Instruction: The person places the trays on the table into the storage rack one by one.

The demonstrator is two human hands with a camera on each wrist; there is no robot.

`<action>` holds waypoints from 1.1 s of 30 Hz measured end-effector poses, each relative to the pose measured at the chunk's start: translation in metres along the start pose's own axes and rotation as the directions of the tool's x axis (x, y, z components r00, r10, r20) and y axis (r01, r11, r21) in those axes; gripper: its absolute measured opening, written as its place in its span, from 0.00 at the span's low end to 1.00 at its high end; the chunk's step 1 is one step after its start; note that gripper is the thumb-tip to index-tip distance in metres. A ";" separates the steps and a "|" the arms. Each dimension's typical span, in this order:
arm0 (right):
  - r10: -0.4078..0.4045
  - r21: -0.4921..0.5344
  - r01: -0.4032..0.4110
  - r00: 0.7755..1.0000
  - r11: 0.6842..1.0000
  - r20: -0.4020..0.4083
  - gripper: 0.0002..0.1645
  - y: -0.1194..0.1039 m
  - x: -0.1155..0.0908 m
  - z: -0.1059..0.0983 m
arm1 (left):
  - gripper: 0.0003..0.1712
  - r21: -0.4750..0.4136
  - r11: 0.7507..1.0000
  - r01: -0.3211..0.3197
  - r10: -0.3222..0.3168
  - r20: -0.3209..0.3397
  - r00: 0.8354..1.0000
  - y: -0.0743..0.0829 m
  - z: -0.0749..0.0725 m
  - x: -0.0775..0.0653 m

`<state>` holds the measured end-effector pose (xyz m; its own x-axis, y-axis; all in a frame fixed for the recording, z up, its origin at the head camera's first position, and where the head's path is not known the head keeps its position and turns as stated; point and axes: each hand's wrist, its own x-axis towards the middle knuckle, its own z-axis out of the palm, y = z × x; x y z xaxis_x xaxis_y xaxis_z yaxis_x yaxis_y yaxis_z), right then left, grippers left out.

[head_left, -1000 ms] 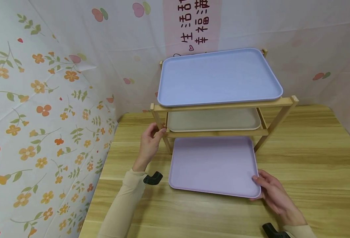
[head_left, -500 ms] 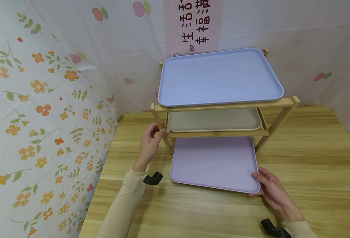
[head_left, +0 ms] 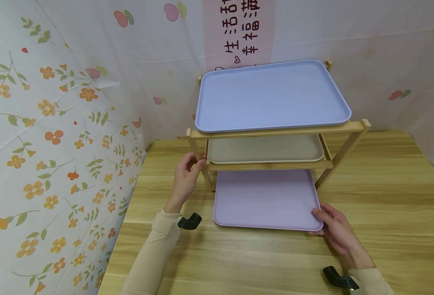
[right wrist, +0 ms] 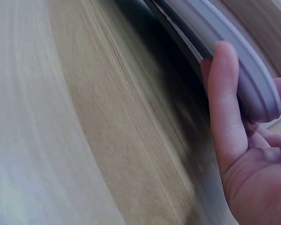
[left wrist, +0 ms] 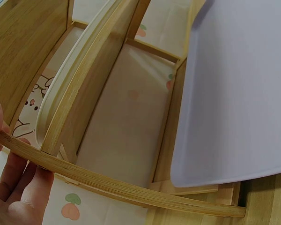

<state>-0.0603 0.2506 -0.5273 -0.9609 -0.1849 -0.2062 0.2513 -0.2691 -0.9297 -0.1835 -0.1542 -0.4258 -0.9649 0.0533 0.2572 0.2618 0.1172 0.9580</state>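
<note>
My right hand (head_left: 338, 231) pinches the front right corner of a lilac tray (head_left: 266, 200), thumb on the rim and fingers below. The tray's back part is hidden under the middle tier of a wooden rack (head_left: 344, 149). In the right wrist view the tray's rim (right wrist: 255, 84) lies between thumb and fingers, above the wooden surface. My left hand (head_left: 186, 180) grips the rack's front left post at the middle tier. The left wrist view shows its fingers (left wrist: 37, 190) round that post (left wrist: 107, 182), with the lilac tray (left wrist: 239, 103) at the bottom tier.
A blue tray (head_left: 272, 96) sits on the rack's top tier, and a cream tray (head_left: 265, 148) on the middle one. The wooden table (head_left: 394, 196) extends around the rack. Patterned cloth (head_left: 66, 164) hangs at the left and behind.
The lilac tray has slid back, further under the rack, its front edge turning more level in view. My right hand has moved back with it. The left hand stays on the post.
</note>
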 end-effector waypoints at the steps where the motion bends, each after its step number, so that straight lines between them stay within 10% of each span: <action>1: 0.000 -0.008 0.000 1.000 1.000 -0.008 0.14 -0.001 0.000 0.000 | 0.17 -0.001 1.000 0.000 0.000 0.001 1.000 0.000 0.000 0.000; 12: -0.090 -0.216 0.075 0.994 0.974 -0.062 0.50 -0.006 0.000 0.013 | 0.18 0.001 1.000 0.014 -0.014 0.011 1.000 0.001 -0.001 -0.001; 18: -0.200 -0.646 0.152 0.980 0.748 -0.001 0.46 -0.004 -0.003 0.015 | 0.19 -0.002 1.000 0.025 -0.025 0.009 1.000 0.004 0.000 -0.001; 23: -0.289 -0.766 0.242 0.954 0.596 0.076 0.27 -0.002 -0.008 0.017 | 0.20 0.002 1.000 0.008 -0.008 0.012 1.000 0.002 0.000 0.000; 33: -0.449 -0.824 0.261 0.893 0.503 0.008 0.11 0.002 -0.007 0.022 | 0.19 0.003 1.000 0.001 -0.001 0.011 1.000 0.001 0.000 0.000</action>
<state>-0.0505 0.2308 -0.5212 -0.9704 -0.0521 0.2359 -0.2198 0.5951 -0.7730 -0.1832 -0.1540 -0.4254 -0.9649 0.0643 0.2547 0.2609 0.1205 0.9578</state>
